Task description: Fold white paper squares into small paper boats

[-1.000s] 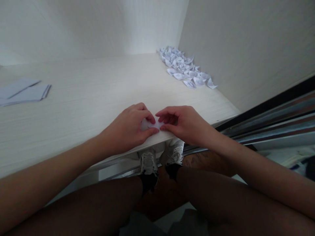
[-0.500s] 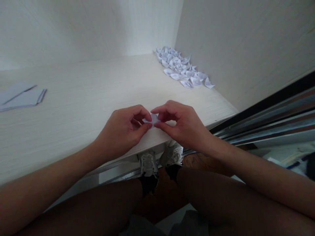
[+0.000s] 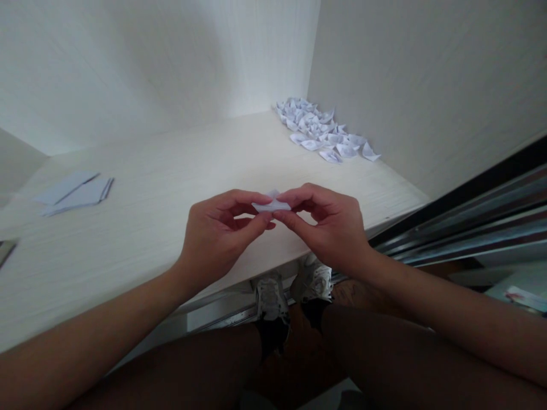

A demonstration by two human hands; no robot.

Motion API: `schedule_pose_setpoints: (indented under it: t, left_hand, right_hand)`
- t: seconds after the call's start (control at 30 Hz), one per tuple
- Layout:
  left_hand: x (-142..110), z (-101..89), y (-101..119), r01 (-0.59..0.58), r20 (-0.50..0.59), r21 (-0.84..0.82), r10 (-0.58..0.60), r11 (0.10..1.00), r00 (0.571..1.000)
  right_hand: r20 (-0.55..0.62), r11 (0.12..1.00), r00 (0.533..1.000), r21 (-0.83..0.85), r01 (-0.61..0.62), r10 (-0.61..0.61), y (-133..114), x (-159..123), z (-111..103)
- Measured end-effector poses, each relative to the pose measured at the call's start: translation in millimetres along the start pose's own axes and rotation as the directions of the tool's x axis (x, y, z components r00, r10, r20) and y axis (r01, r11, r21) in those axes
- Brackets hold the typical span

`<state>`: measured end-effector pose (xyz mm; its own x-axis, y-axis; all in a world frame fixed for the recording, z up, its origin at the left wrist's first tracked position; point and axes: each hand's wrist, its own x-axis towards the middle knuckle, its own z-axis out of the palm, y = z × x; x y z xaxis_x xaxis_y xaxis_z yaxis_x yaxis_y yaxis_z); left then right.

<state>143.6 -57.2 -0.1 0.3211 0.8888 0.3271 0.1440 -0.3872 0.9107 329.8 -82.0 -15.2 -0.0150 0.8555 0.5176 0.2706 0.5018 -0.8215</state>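
A small white paper boat [image 3: 272,206] is held level just above the front part of the pale shelf, its middle peak showing between my fingertips. My left hand [image 3: 228,228] pinches its left half between thumb and forefinger. On the other half, the thumb and forefinger of my right hand [image 3: 327,222] are closed the same way. Fingertips cover parts of the boat's side. Farther back, in the right corner, lies a heap of similar folded paper boats [image 3: 316,125].
Flat paper sheets [image 3: 81,193] lie stacked on the left of the shelf [image 3: 171,165]. At the left edge is the corner of a dark-rimmed object [image 3: 5,249]. A dark-edged sliding track [image 3: 427,228] runs along the right. My shoes [image 3: 271,296] are below the shelf's front edge.
The paper between my fingers now shows a wider boat shape with upturned ends. The camera view has shifted up and left, so more of the shelf's left side shows.
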Motion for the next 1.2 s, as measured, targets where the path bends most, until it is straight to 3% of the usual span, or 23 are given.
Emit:
schedule_pose_setpoints:
  t: [0.2,0.43,0.8,0.93,1.2]
  left_hand:
    - [-1.5,-3.6,-2.1,-0.015,-0.033,-0.006,0.015,1.0,0.999]
    - [-0.3,-6.8,-1.7,0.017,0.004,0.067,-0.017,0.998,1.0]
    - [-0.3,-6.5,-4.6,-0.004,-0.044,0.022,0.005,1.0,0.999]
    - [0.2,-5.6,-3.8,-0.049,-0.046,0.063,0.052,0.997,0.998]
    - [5.7,-11.5,-15.4,-0.227,0.088,0.198,0.213,0.954,0.973]
  right_hand:
    - [0.043,1.0,0.999,-0.005,0.001,-0.001,-2.7,4.5,-1.2]
    - [-0.006,0.999,1.0,-0.053,-0.002,0.002,1.8,4.4,1.2]
    - [-0.04,0.994,0.994,-0.034,0.104,-0.105,8.7,5.3,4.9]
    - [-0.034,0.995,0.995,-0.039,0.093,-0.094,10.0,5.1,6.1]
    - [0.023,0.996,0.997,-0.04,0.08,-0.079,9.6,3.5,4.3]
